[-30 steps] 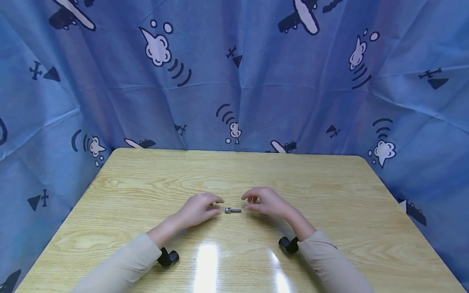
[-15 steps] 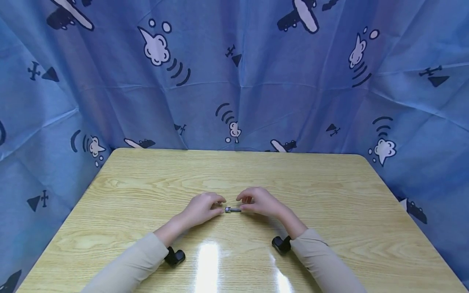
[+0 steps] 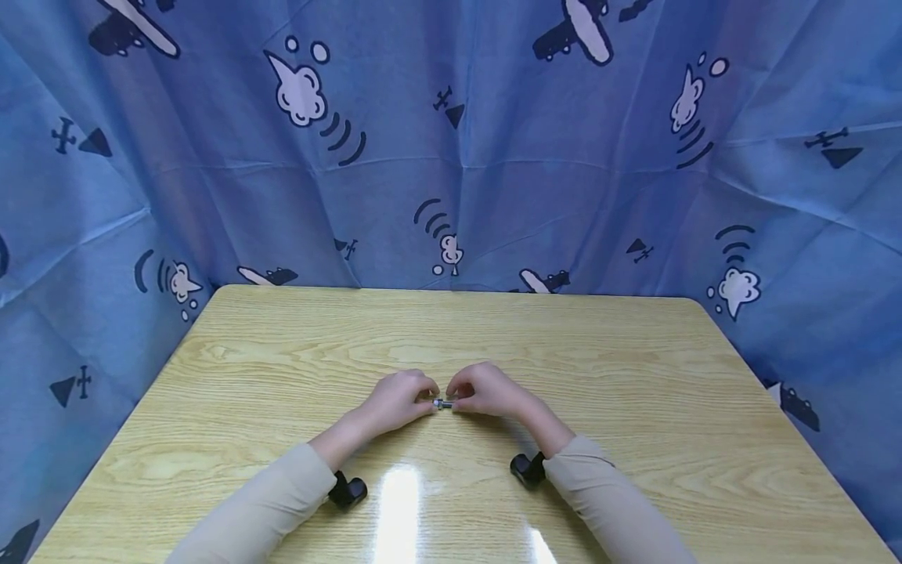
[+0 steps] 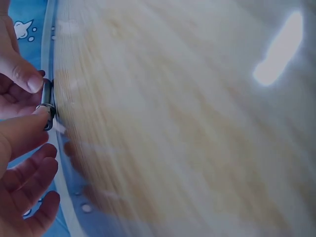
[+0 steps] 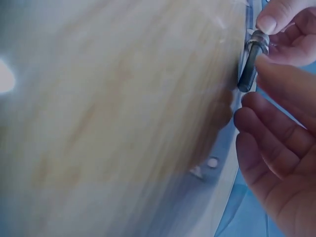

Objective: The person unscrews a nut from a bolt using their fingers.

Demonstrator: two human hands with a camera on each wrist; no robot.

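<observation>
Creased blue plane-and-cloud print curtain (image 3: 535,196) hangs behind and either side of the light wood-grain table (image 3: 564,337); white glare (image 3: 397,513) streaks its glossy top

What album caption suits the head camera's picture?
Left hand and right hand face each other across a small metal bolt, at a wooden table before a blue printed curtain.

Table (image 3: 599,345): glossy pale wood-grain top, grain running mostly left to right, 2 rounded far corners, long sides flaring toward the camera, near edge out of frame, 2 bright glare patches (image 3: 398,501) toward the near side. On it, roughly midway left to right, 1 small metal bolt (image 3: 443,404), lying sideways, head left, shank right. Bolt's right at the tabletop; can't tell if its full length touches.
</observation>
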